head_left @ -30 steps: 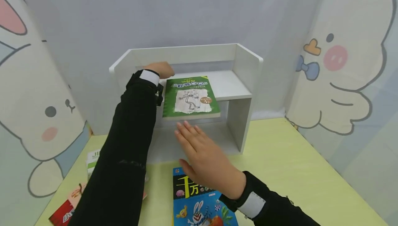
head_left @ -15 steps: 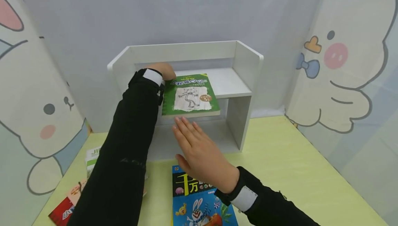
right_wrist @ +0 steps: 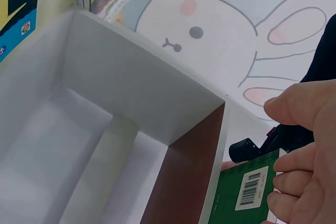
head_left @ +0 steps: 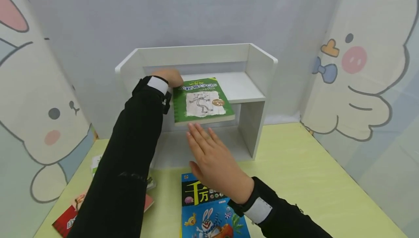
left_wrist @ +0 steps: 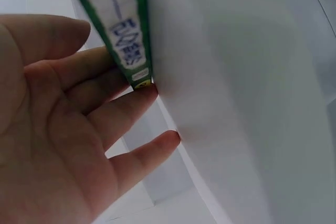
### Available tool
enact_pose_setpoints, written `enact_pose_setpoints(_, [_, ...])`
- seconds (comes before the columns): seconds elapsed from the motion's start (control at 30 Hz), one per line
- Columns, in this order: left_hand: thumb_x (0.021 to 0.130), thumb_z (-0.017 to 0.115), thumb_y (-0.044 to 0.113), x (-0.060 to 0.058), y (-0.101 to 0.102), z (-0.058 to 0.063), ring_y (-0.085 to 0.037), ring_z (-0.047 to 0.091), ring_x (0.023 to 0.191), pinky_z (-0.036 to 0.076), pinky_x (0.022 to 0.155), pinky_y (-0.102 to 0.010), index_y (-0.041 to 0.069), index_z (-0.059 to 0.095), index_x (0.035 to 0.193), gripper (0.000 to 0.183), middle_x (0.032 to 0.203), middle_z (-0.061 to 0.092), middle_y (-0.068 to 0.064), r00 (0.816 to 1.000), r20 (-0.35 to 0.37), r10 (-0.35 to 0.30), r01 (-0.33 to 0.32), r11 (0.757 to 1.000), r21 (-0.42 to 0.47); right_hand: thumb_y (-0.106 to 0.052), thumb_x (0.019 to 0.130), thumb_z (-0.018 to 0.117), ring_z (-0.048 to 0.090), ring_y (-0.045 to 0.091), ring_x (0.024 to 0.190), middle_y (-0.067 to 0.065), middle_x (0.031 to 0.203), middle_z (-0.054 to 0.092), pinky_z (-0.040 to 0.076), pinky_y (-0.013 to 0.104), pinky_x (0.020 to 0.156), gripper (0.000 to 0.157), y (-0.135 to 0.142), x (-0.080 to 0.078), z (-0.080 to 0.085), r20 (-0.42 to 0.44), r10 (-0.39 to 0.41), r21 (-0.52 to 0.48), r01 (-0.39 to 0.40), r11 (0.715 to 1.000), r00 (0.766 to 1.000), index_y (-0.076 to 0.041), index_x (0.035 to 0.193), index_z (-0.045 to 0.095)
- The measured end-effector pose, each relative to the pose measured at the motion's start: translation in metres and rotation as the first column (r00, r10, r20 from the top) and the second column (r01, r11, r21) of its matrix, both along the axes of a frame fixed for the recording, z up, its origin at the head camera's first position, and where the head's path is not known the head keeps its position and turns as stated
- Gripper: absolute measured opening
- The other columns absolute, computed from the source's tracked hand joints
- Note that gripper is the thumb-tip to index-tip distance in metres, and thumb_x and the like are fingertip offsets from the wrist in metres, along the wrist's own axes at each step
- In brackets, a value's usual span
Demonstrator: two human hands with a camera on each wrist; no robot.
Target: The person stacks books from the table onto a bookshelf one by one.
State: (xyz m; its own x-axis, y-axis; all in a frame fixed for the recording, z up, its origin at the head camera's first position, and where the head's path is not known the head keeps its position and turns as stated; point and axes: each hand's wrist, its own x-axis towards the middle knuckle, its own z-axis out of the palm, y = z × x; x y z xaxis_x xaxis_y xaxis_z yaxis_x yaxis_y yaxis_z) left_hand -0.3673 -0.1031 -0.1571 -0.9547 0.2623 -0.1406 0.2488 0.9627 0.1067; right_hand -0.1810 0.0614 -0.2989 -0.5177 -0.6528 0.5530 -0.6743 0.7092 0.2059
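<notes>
Lying face up on the top board of the white shelf unit (head_left: 196, 55), the green book (head_left: 204, 100) juts out past the board's front edge, its spine to the left and its barcode showing underneath from the right wrist. The left hand (head_left: 168, 76) reaches over the top board to the spine side; seen from its own wrist, the fingers are long and a little fanned, tips against the spine and the board's surface, with the thumb standing apart, so they have no grip round the book. The right hand (head_left: 218, 165) slants up in front of the unit, palm turned away from the head camera and fingers nearly straight, side by side. Its fingertips seem to meet the book's front edge, though the angle makes light contact hard to confirm; they grip nothing. Below the right hand, a blue book (head_left: 209, 218) with a cartoon rabbit lies on the pale yellow table (head_left: 304, 172). On the left, a red book (head_left: 65, 219) and others are partly hidden by the black left sleeve (head_left: 126, 161).
</notes>
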Motion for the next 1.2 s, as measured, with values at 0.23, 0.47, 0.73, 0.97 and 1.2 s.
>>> enact_pose_setpoints(0.23, [0.089,0.032,0.013,0.004,-0.005,-0.003,-0.024,0.045,0.081,0.035,0.072,-0.034,0.001,0.056,0.095,0.027,0.088,0.048,-0.010,0.999,0.023,0.023,-0.024,0.998,0.049,-0.027,0.086,0.061,0.014,0.027,0.138,0.018,0.149,0.020,0.018,0.044,0.109,0.070,0.009,-0.001,-0.004,-0.005,0.021,-0.029,-0.021,0.999,1.000,0.004,0.141,0.030])
enact_pose_setpoints(0.47, [0.089,0.030,0.012,0.009,-0.014,-0.005,-0.023,0.042,0.075,0.034,0.071,-0.034,0.005,0.049,0.081,0.022,0.083,0.045,-0.009,1.000,0.006,0.012,-0.012,0.999,0.047,-0.025,0.082,0.065,0.022,0.029,0.136,0.020,0.146,0.027,0.020,0.045,0.108,0.071,0.023,-0.007,-0.008,-0.079,0.025,-0.124,-0.035,0.992,0.997,0.006,0.138,0.034])
enact_pose_setpoints(0.73, [0.087,0.035,0.010,0.017,-0.023,-0.007,-0.024,0.046,0.078,0.039,0.071,-0.032,0.001,0.055,0.088,0.022,0.089,0.049,-0.011,0.998,0.000,0.063,-0.063,0.991,0.116,-0.028,0.079,0.064,0.026,0.032,0.133,0.024,0.143,0.030,0.022,0.049,0.106,0.076,0.041,-0.019,-0.006,-0.093,0.012,-0.223,-0.032,0.974,0.996,0.009,0.138,0.032])
enact_pose_setpoints(0.97, [0.088,0.037,0.010,0.025,-0.028,-0.009,-0.022,0.044,0.074,0.038,0.071,-0.032,-0.001,0.059,0.093,0.024,0.087,0.051,-0.010,0.996,-0.028,0.081,-0.076,0.985,0.152,-0.028,0.079,0.064,0.026,0.031,0.134,0.024,0.144,0.027,0.021,0.047,0.107,0.079,0.060,-0.035,-0.002,-0.013,-0.022,-0.268,0.018,0.963,1.000,0.009,0.138,0.030])
enact_pose_setpoints(1.2, [0.088,0.037,0.012,0.033,-0.029,-0.013,-0.022,0.046,0.073,0.040,0.070,-0.033,0.001,0.061,0.093,0.027,0.088,0.054,-0.010,0.996,-0.040,0.086,-0.078,0.984,0.159,-0.029,0.081,0.062,0.025,0.029,0.135,0.021,0.147,0.022,0.019,0.042,0.109,0.079,0.078,-0.055,0.000,0.094,-0.022,-0.318,0.051,0.947,0.995,0.008,0.140,0.026])
